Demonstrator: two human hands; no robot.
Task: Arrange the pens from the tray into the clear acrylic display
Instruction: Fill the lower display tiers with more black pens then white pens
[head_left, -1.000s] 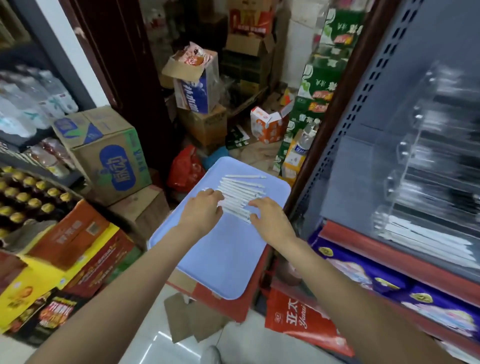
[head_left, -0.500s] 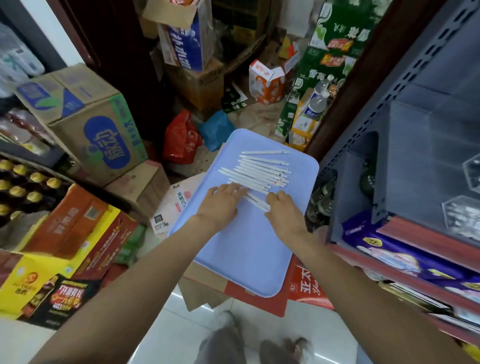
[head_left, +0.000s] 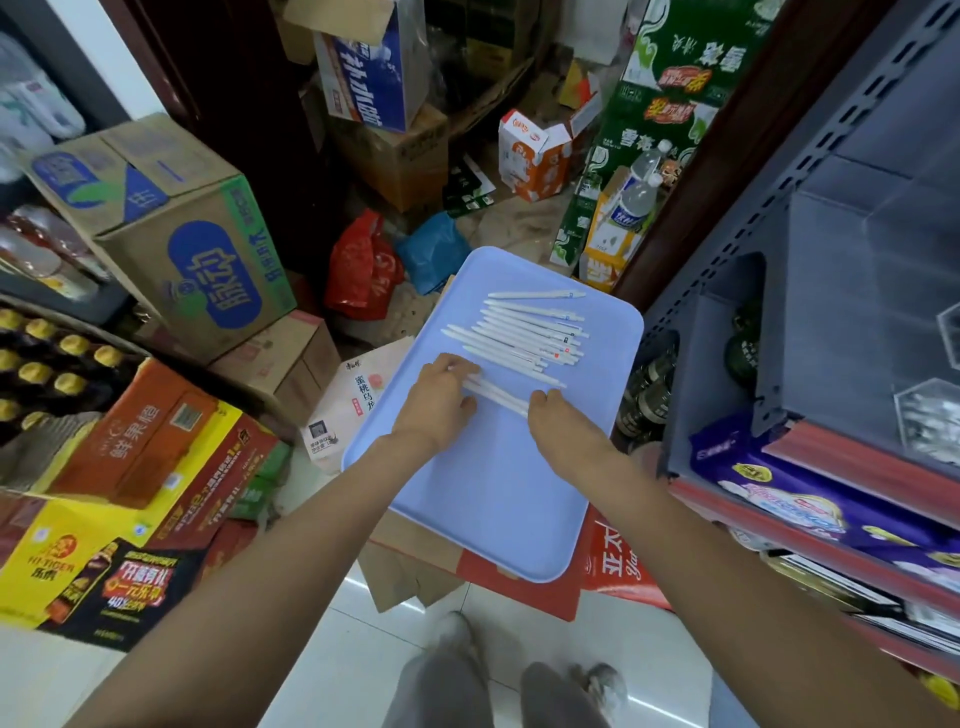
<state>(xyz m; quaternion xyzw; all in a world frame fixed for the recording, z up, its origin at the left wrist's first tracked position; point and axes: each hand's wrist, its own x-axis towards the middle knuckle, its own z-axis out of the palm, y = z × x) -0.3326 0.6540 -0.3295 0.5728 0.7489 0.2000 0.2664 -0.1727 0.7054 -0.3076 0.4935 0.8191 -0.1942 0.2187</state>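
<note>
Pens, white, lie in a loose row on the far half of the tray, most of them side by side with tips toward the tray's left edge. My left hand sits at the near left end of the row, fingers curled over the ends of the nearest few pens. My right hand is just right of it, fingers bent down onto the other ends of the same pens; whether either hand has them truly gripped I cannot tell. Tray is pale blue and rests on red cartons. Display shows only as clear corners on the shelf, right of the tray.
</note>
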